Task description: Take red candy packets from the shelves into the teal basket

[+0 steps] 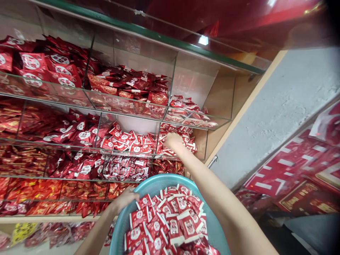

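My left hand (126, 199) grips the left rim of a teal plastic basket (117, 226), with the thumb over the edge. Small red-and-white packets (156, 223) fill the basket, which is held in front of the shelves. My right hand (174, 141) reaches past the basket into a glass-fronted shelf compartment at the right end. It is closed, fingers curled down among red-and-white packets (188, 141); what they hold is hidden. Similar red packets (130, 141) lie in the compartment to its left.
Glass dividers and front panels split the shelves into rows of red packets (63, 67). A green-edged glass shelf (148, 30) runs overhead. On the right stands a grey wall (255, 120) with red packaged goods (287, 159) beside it. Bagged items (55, 232) sit below the lowest shelf.
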Demonstrator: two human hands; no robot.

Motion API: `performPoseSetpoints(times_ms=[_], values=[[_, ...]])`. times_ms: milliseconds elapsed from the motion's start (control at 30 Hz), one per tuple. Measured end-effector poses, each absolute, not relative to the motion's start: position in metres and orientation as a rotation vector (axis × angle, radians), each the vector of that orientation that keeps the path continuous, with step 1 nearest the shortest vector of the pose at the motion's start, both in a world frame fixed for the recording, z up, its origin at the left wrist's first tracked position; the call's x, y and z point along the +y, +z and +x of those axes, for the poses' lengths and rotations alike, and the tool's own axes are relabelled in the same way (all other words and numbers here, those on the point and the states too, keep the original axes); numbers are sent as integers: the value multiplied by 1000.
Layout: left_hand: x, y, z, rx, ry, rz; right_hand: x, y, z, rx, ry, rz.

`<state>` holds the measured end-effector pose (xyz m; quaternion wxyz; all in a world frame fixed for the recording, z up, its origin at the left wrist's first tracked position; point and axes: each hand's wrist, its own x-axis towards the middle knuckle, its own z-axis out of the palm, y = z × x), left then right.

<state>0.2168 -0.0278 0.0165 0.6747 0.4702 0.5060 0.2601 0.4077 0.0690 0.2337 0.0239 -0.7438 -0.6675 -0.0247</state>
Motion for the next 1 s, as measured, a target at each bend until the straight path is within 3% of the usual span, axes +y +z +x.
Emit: performPoseSetpoints(times_ms=[300, 467, 600, 800, 1000], values=[[-30, 24, 220, 1173, 571, 1101, 52, 251, 429, -1997, 76, -2234], [-29, 24, 220, 1191, 537, 1091, -2, 257, 475, -2116, 112, -1855], [-29, 25, 219, 1158, 545, 1121, -64, 220, 513, -2153, 267, -1789], [-28, 28, 219, 1206, 538, 1162, -129, 142, 547, -1942, 291, -2257], [-26, 26, 220, 1237, 519, 1165, -161, 99, 550, -1752, 302, -2501]])
